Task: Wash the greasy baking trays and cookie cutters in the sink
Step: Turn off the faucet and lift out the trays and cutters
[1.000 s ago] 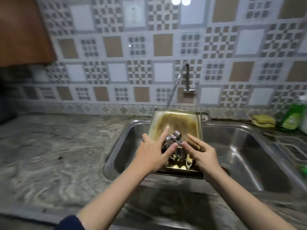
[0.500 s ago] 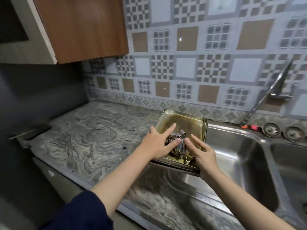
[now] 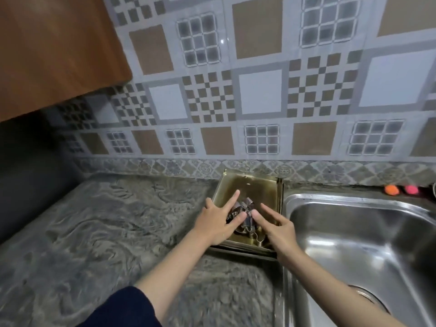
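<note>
In the head view a greasy, brown-stained baking tray (image 3: 247, 185) sits on the marbled grey tabletop (image 3: 106, 232), just at nine o'clock of the steel sink (image 3: 354, 232), its far edge near the patterned tile wall (image 3: 259, 90) at twelve o'clock. A cluster of metal cookie cutters (image 3: 244, 214) lies in the tray, and the left hand (image 3: 218, 224) from eight o'clock and the right hand (image 3: 279, 228) from four o'clock pinch that cluster between thumb and fingers, remaining fingers spread; one more cutter rests against the tray's near rim. A wooden cabinet (image 3: 54, 48) hangs at ten o'clock, and two small bright objects (image 3: 401, 189), one orange and one pink, sit on the ledge behind the sink at two o'clock.
</note>
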A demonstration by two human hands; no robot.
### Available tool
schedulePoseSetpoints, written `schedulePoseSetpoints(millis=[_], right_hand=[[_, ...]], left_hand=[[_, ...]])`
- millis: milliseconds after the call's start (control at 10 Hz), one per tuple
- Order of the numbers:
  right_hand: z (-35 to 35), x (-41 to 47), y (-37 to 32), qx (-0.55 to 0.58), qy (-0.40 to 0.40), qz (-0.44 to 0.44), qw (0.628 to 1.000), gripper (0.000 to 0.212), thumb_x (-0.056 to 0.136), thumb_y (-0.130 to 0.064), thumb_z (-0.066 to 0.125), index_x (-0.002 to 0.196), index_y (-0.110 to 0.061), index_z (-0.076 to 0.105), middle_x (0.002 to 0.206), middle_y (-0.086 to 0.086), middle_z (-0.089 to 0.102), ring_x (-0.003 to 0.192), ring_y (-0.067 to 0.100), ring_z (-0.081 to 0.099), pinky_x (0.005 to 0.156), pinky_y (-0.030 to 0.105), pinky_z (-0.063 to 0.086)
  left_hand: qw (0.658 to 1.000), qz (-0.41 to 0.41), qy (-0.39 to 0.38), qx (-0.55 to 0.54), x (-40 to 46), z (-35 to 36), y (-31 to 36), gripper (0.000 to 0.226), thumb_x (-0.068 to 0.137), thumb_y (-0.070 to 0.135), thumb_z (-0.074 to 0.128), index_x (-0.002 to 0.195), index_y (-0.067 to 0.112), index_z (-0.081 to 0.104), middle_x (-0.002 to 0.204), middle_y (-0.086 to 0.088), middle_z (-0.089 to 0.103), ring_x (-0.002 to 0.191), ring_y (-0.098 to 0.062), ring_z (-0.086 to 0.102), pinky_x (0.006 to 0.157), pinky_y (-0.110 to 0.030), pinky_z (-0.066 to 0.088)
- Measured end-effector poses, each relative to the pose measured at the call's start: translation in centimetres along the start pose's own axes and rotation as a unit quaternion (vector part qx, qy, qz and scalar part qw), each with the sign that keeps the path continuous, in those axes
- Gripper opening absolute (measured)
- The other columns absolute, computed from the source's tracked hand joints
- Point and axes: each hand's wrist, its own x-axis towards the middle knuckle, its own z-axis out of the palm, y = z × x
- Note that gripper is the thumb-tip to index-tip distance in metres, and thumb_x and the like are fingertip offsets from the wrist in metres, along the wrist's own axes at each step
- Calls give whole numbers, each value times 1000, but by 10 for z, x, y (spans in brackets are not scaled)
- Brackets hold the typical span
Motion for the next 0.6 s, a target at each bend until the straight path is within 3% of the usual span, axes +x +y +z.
schedulePoseSetpoints(millis=[300, 400, 500, 600], right_hand=[[12, 55, 27, -86, 52, -31, 994, 65, 63, -62, 72, 121, -33, 64, 117, -2, 68, 110, 10, 61, 97, 26, 47], [13, 58, 30, -128, 75, -39, 988, 61, 74, -63, 64, 127, -34, 59, 142, 2, 50, 129, 13, 47, 106, 30, 40], [17, 64, 22, -176, 85, -84, 977, 56, 83, -59, 58, 132, -33, 54, 159, 6, 11, 146, 16, 13, 119, 38, 21], [27, 66, -5, -132, 96, -117, 980, 48, 90, -47, 56, 134, -29, 52, 158, 12, 15, 146, 13, 6, 118, 36, 19]], left_hand=[[999, 5, 9, -30, 62, 35, -23, 69, 82, 76, 19, 141, 56, -10, 135, -20, 28, 117, -44, 44, 86, -41, 44], [999, -13, -2, -49, 70, 31, -23, 78, 79, 79, 18, 144, 49, -12, 141, -23, 24, 121, -46, 42, 90, -44, 44], [986, -47, -22, -156, 68, 19, -18, 75, 85, 73, 22, 147, 44, -8, 154, -20, 10, 137, -41, 29, 105, -49, 33], [965, -76, -2, -252, 60, 7, -12, 73, 89, 67, 25, 150, 38, -2, 158, -17, 1, 145, -36, 12, 114, -49, 18]])
